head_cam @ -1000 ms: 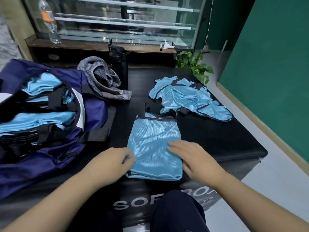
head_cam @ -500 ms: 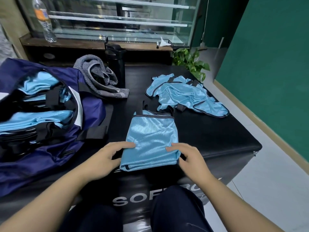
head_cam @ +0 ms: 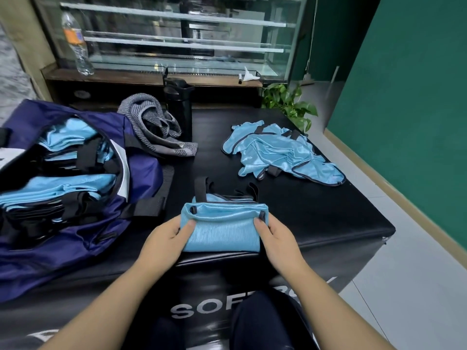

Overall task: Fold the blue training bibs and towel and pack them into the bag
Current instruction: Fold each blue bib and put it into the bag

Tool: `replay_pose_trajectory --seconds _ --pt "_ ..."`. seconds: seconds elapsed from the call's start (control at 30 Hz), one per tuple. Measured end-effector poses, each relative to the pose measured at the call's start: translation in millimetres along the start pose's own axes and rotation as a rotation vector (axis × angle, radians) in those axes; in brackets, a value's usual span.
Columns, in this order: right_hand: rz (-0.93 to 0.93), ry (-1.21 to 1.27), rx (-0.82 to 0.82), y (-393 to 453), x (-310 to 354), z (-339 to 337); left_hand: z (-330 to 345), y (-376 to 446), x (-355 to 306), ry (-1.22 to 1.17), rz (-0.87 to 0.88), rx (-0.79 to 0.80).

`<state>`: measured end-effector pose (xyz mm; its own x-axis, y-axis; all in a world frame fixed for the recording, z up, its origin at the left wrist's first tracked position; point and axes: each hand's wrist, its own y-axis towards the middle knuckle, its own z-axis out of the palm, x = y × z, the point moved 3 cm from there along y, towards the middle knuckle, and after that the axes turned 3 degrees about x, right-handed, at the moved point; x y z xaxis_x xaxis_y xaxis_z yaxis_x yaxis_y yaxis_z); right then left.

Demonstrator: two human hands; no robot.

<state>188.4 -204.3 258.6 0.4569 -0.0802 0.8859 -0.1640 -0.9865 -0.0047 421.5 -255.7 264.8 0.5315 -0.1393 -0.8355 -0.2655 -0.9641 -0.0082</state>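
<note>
I am partway through folding one blue bib [head_cam: 222,228] on the near edge of the black table [head_cam: 316,218], at six o'clock from the table's middle. My left hand [head_cam: 166,236] grips its left side and my right hand [head_cam: 275,236] its right; on each, the thumb lies on top and the other fingers curl under the cloth, so both hands have a firm hold of the same bib. The near half is doubled up and over toward twelve o'clock, making a short, thick packet with black straps poking out at the far side.

The open navy bag [head_cam: 75,198] sits at nine o'clock, touching the table's left part, with several folded blue bibs already inside. A loose heap of unfolded bibs [head_cam: 283,152] lies at one o'clock, well apart from my hands. The grey towel [head_cam: 154,127] is crumpled at eleven o'clock, beside a black bottle [head_cam: 180,107].

Next, I judge, the fold wants pressing flat and the straps tucking in, then the packet carried left into the bag without letting it spring open. The slippery cloth could slide apart if my grip loosens.
</note>
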Motion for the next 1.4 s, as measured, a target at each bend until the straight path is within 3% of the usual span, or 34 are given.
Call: replay_pose_trajectory --seconds 0.3,0.5,0.63,0.8,0.93,1.07,1.2,1.4 --pt "0.218 -0.446 0.001 24.9 21.3 2.5 9.9 9.3 -9.5 0.288 -0.174 -0.127" --pt "0.349 -0.406 0.054 45.3 18.4 2.0 19.2 18.1 -22.9 0.454 -0.358 -0.166" --pt "0.446 -0.371 0.108 53.6 17.9 3.6 17.4 25.4 -21.6 0.450 -0.459 -0.062" --pt "0.506 -0.432 0.192 38.4 30.4 -5.3 11.9 10.5 -27.0 0.301 -0.380 -0.041" --pt "0.350 -0.591 0.160 20.1 56.5 -11.0 -0.8 -10.4 -48.2 0.221 -0.202 -0.066" --pt "-0.087 -0.458 0.177 -5.1 115.1 -4.2 -30.8 -20.4 -76.2 0.362 -0.005 -0.080" --pt "-0.455 -0.639 0.253 -23.9 172.3 12.8 -59.1 -31.2 -105.4 0.364 0.155 -0.054" --pt "-0.438 -0.735 0.353 -24.6 198.5 42.6 -97.1 -47.7 -110.8 0.342 0.169 -0.066"
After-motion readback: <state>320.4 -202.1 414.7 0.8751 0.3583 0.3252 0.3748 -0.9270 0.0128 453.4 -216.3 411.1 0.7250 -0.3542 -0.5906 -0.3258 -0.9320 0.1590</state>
